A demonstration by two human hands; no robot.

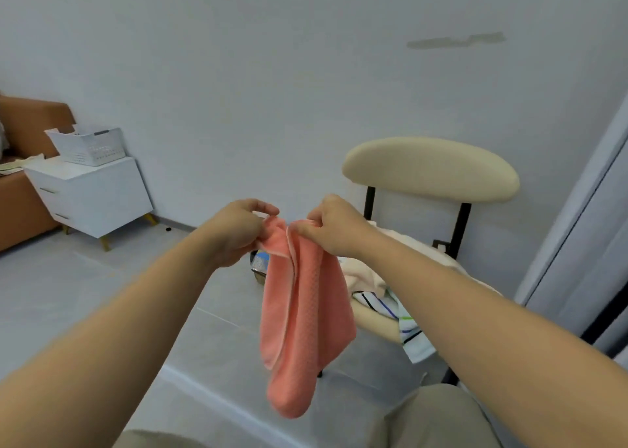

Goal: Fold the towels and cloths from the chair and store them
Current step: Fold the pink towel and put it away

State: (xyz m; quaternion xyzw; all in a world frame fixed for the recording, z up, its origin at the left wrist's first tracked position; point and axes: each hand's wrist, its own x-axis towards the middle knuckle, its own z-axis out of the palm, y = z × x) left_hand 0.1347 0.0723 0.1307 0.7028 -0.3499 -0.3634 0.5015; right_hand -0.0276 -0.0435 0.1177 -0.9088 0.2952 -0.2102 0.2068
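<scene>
A pink towel [300, 315] hangs doubled over in the air in front of me. My left hand [238, 230] pinches its top left corner and my right hand [334, 226] pinches the top right corner, the two hands close together. Behind it on the right stands a cream chair [430, 167] with black legs. On its seat lie a cream cloth [362, 274] and a white striped cloth [406, 325] that hangs over the seat's front edge. My right forearm hides part of that pile.
A white basket [90, 147] sits on a white two-drawer cabinet [91, 196] at the left, next to a brown sofa [20, 182]. A small packet [260, 264] lies on the grey tiled floor behind the towel. A door frame [584, 230] rises at the right.
</scene>
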